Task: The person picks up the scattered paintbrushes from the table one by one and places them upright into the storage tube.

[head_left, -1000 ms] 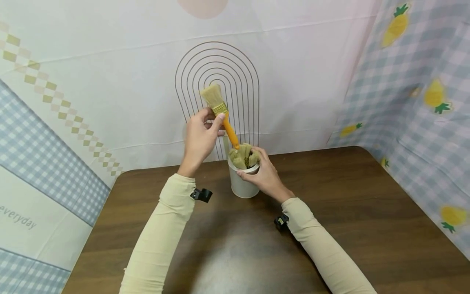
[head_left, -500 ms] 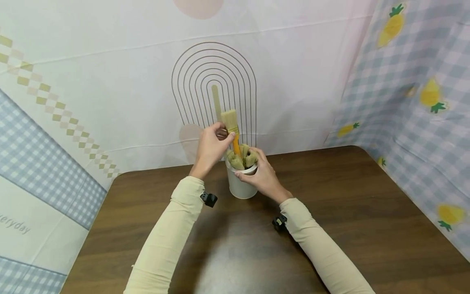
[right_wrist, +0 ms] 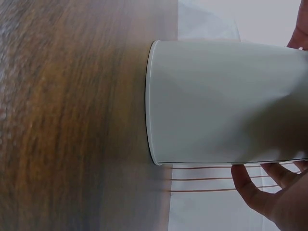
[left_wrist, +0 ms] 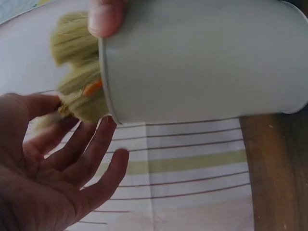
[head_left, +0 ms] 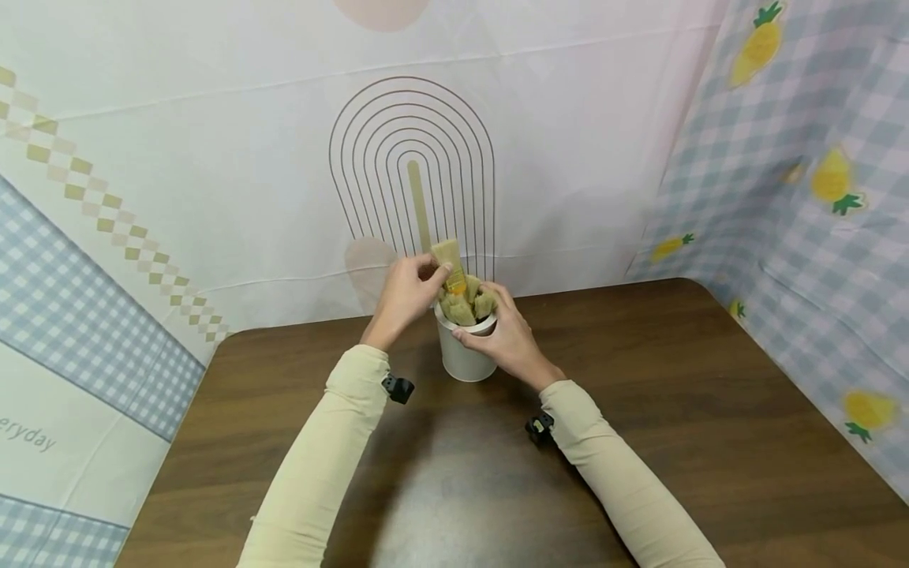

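A paintbrush (head_left: 447,254) with pale bristles and an orange handle stands bristles up among other brushes in a white can (head_left: 465,355). Its handle is mostly sunk inside. My left hand (head_left: 407,293) pinches this brush near its metal band, beside the can's rim. In the left wrist view, the left hand's (left_wrist: 53,173) thumb and index finger meet at the brush, and the other fingers spread below. My right hand (head_left: 513,339) grips the can around its rim from the right. Fingers of the right hand (right_wrist: 284,197) touch the can's side in the right wrist view.
Several other brush heads (head_left: 460,309) crowd the can's mouth. The can stands on a dark wooden table (head_left: 639,394) near its back edge. Directly behind hangs a printed white cloth (head_left: 589,142), with a checked cloth (head_left: 817,260) on the right.
My left hand has come down and to the right with the paintbrush, whose orange handle has slid into the can. My right hand has stayed on the can.
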{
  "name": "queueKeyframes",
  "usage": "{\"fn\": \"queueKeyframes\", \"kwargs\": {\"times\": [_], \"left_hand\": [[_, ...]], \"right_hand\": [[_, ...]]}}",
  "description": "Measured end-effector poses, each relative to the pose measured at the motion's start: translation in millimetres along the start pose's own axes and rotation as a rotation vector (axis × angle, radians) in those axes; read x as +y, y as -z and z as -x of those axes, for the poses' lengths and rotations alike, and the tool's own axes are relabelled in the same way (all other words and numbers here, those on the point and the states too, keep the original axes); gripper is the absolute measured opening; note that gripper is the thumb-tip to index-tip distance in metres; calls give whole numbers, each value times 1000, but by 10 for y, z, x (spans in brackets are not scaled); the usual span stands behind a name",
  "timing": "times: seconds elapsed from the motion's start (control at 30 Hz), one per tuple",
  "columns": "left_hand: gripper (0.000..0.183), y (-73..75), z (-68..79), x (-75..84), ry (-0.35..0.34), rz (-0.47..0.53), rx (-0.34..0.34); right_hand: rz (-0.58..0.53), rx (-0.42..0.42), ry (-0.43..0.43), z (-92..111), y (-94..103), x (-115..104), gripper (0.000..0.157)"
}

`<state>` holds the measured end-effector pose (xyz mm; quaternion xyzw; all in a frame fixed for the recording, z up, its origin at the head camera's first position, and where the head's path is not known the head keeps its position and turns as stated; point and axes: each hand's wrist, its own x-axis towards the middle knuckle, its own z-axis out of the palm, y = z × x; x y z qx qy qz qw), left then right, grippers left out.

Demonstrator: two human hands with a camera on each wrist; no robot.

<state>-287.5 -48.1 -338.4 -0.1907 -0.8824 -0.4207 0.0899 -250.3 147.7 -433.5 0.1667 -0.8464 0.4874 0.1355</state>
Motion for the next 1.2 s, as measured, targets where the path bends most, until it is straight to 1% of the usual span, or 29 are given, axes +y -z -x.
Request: {"fn": "queueKeyframes", "kwargs": {"times": [0.1,0.23,0.37,0.47,0.6,0.7,0.8,0.87,0.97,1.07,1.2], "left_hand": [[28,13,27,-58,-26,-19,-64],[24,22,29,-120,-34,37,-142],[24,34,36,-144,15,95,-191],[24,58,44,-123,56,79,-217],[34,102,41,-82,86,58,-244],[35,116,37,-100,119,124,-230],[28,116,41,-159,140,213,-196],[24,116,51,-189,137,248,-176],[22,115,64,-212,121,258,-165],[26,125,84,-211,113,247,-142],[33,156,150,-211,100,226,-72]], "right_hand": [[4,2,2,1,-6,1,92],[9,8,3,3,-9,4,92],[7,5,2,14,-13,5,90],[3,-1,-1,22,-11,1,89],[-5,-2,-5,11,-6,-18,88],[-4,-2,-6,-3,-14,-31,88],[-3,-10,-5,-5,-27,-36,88],[-5,-15,-4,-3,-36,-33,89],[-6,-10,-3,1,-43,-16,88],[-8,-1,-1,3,-45,1,88],[-21,-2,-9,20,-36,27,89]]}}
